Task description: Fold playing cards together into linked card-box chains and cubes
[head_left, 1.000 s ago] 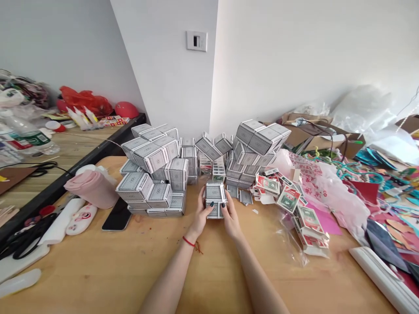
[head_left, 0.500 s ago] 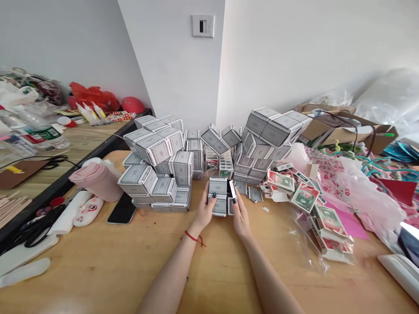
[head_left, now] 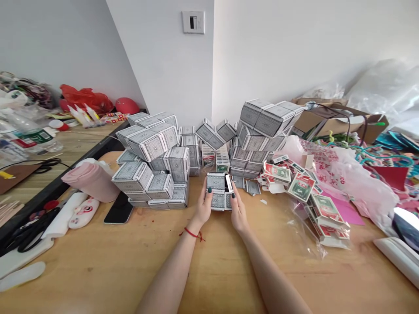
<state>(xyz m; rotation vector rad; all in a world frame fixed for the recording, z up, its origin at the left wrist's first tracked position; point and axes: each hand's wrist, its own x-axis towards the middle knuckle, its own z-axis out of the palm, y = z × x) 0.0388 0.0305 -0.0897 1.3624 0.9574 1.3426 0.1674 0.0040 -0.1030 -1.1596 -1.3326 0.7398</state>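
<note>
Both my hands grip a small block of grey patterned boxes (head_left: 217, 192) standing on the wooden table (head_left: 209, 270). My left hand (head_left: 203, 208) presses its left side, fingers curled round it. My right hand (head_left: 238, 210) holds the right side, where a white flap stands open at the top. Behind them rise two heaps of the same grey boxes, the left heap (head_left: 152, 161) and the right heap (head_left: 262, 131). A red string is tied round my left wrist.
Red and green flat-packed boxes (head_left: 304, 192) spill from a clear bag at right, beside pink plastic and coloured paper. A black phone (head_left: 118, 209), a pink roll (head_left: 90, 181) and scissors (head_left: 26, 231) lie at left. A cardboard box (head_left: 330, 120) stands at the back right.
The block of boxes stays in both hands; a white flap has opened on its right side. The camera shifted slightly, otherwise the table looks the same.
</note>
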